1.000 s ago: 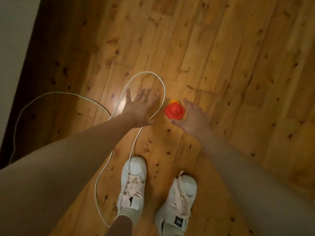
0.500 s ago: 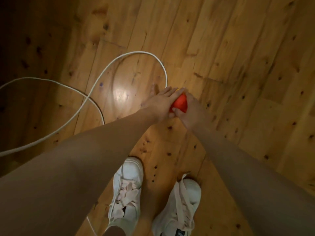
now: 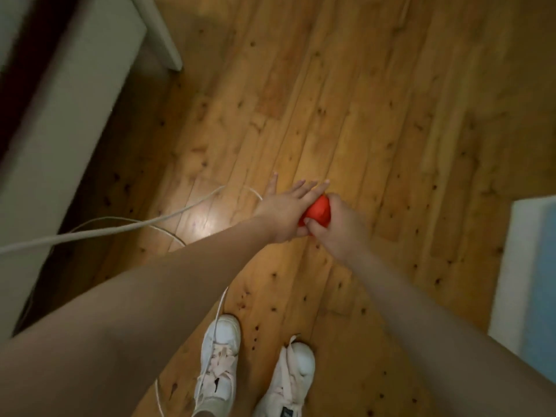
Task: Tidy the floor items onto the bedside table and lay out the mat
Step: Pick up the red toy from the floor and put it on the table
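Observation:
A small red-orange toy [image 3: 319, 210] is held between both hands above the wooden floor. My right hand [image 3: 341, 228] has its fingers closed around the toy's right and lower side. My left hand [image 3: 285, 210] lies against the toy's left side with its fingers stretched out flat, covering part of the toy. A white cable [image 3: 126, 228] loops over the floor to the left and runs under my left arm.
White furniture [image 3: 60, 121] with a white leg [image 3: 162, 34] fills the upper left. A white and blue slab [image 3: 529, 284] lies at the right edge. My two white sneakers [image 3: 219, 362] stand on the floorboards below my arms.
My right hand has taken hold of the red toy and my left hand has come against it. The view has swung, bringing the white furniture and the blue slab into sight.

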{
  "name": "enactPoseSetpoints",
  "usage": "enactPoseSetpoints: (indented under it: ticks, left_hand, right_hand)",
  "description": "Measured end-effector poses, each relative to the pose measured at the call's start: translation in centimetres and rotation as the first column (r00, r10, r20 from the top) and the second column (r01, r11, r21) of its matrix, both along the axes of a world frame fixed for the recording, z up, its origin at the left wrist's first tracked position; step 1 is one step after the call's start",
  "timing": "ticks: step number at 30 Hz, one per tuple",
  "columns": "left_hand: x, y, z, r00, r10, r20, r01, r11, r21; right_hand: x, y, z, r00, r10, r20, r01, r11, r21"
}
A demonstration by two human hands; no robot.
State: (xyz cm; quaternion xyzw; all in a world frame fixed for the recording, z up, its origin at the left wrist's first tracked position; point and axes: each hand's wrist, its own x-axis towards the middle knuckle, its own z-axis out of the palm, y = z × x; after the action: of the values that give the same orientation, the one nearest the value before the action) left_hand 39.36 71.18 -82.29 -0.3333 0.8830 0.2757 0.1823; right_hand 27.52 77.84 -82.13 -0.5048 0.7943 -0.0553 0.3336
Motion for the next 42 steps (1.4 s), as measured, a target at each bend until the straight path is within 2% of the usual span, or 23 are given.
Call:
enactPoseSetpoints:
  ticks: [4, 7, 11, 12, 15, 18, 21, 24, 29, 34, 36, 37, 40, 42]
  left_hand:
    - [-4.3, -3.0, 11.2, 0.996, -0.069, -0.055, 0.062, 0.991, -0.12]
    - [-8.6, -5.3, 22.3, 0.983, -0.099, -0.153, 0.061, 0.969, -0.238]
    - [-13.9, -6.4, 36.9, 0.95, -0.148, -0.276, 0.065, 0.955, -0.288]
    - [-14.5, -6.3, 39.0, 0.943, -0.142, -0.3, 0.061, 0.963, -0.262]
    - [-17.5, -6.0, 48.7, 0.894, -0.195, -0.402, 0.067, 0.948, -0.311]
    - [-19.7, -4.3, 57.7, 0.858, -0.314, -0.407, 0.148, 0.909, -0.39]
    - [-21.2, -2.1, 63.8, 0.804, -0.43, -0.41, 0.228, 0.861, -0.455]
    - [-22.1, 1.4, 69.6, 0.72, -0.541, -0.434, 0.299, 0.807, -0.509]
    - [-24.9, 9.9, 76.6, 0.517, -0.749, -0.415, 0.475, 0.654, -0.588]
    - [-26.6, 23.1, 79.4, 0.311, -0.827, -0.469, 0.617, 0.551, -0.562]
    - [-26.1, 30.2, 80.0, 0.199, -0.851, -0.486, 0.694, 0.473, -0.543]
    - [-25.3, 34.5, 80.3, 0.12, -0.858, -0.499, 0.742, 0.412, -0.529]
    - [-22.0, 45.8, 80.3, -0.017, -0.865, -0.501, 0.846, 0.254, -0.468]
    - [-20.3, 50.2, 80.5, -0.071, -0.86, -0.505, 0.879, 0.185, -0.439]
  right_hand:
    - [-4.1, -2.6, 11.8, 0.997, 0.007, -0.083, -0.012, 0.999, -0.05]
    - [-8.4, -4.5, 23.1, 0.989, -0.028, -0.144, 0.008, 0.991, -0.136]
    - [-13.3, -4.8, 37.7, 0.964, -0.095, -0.247, 0.033, 0.97, -0.243]
    - [-13.8, -4.5, 39.7, 0.961, -0.098, -0.258, 0.033, 0.969, -0.245]
    - [-16.1, -3.0, 49.5, 0.945, -0.206, -0.253, 0.111, 0.932, -0.344]
    - [-17.5, 0.0, 58.0, 0.91, -0.31, -0.274, 0.175, 0.889, -0.424]
    - [-17.4, 3.1, 64.4, 0.875, -0.384, -0.295, 0.229, 0.865, -0.447]
    - [-16.7, 7.7, 70.0, 0.811, -0.506, -0.294, 0.311, 0.798, -0.516]
    - [-14.8, 17.8, 76.1, 0.631, -0.737, -0.24, 0.487, 0.618, -0.617]
    - [-12.4, 30.7, 78.6, 0.383, -0.901, -0.204, 0.638, 0.417, -0.647]
    - [-10.0, 37.4, 79.3, 0.255, -0.95, -0.179, 0.683, 0.308, -0.662]
    - [-8.1, 41.3, 79.4, 0.162, -0.976, -0.149, 0.722, 0.22, -0.656]
    - [-2.2, 51.1, 79.1, -0.063, -0.993, -0.1, 0.747, 0.019, -0.665]
    - [0.3, 54.9, 79.2, -0.155, -0.983, -0.094, 0.751, -0.055, -0.658]
